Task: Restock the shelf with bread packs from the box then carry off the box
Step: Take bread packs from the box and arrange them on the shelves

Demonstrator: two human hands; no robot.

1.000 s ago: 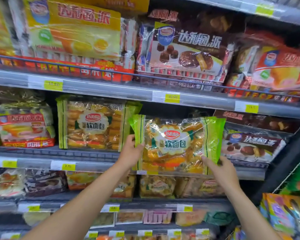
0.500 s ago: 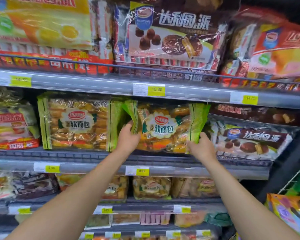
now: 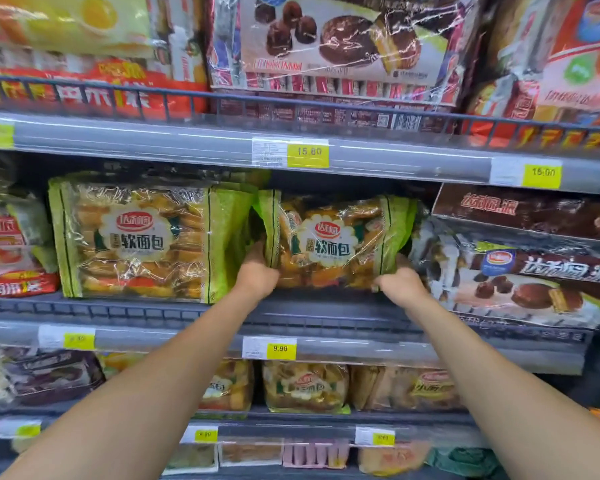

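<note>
Now gripping a soft-bread pack (image 3: 329,242) by its two lower corners, low over the deck of the middle shelf (image 3: 326,308). Pinched at the lower left corner by the left hand (image 3: 257,277), curled round the green end seal. Clutched at the lower right corner by the right hand (image 3: 400,289), knuckles toward the camera. Set broadside, with the long axis running left to right along the shelf and the printed face turned outward, lettering upright and readable. Green sealed ends pointing left and right, the left one bent forward a little. Standing roughly on its lower long edge, though cannot tell whether resting on the deck or held just above it. Placed between a matching soft-bread pack (image 3: 136,237) just to the left, faced the same way, and stacked chocolate pie packs (image 3: 520,282) just to the right. Directly below, on the shelf lip, a yellow 9.90 price tag (image 3: 279,348).
</note>
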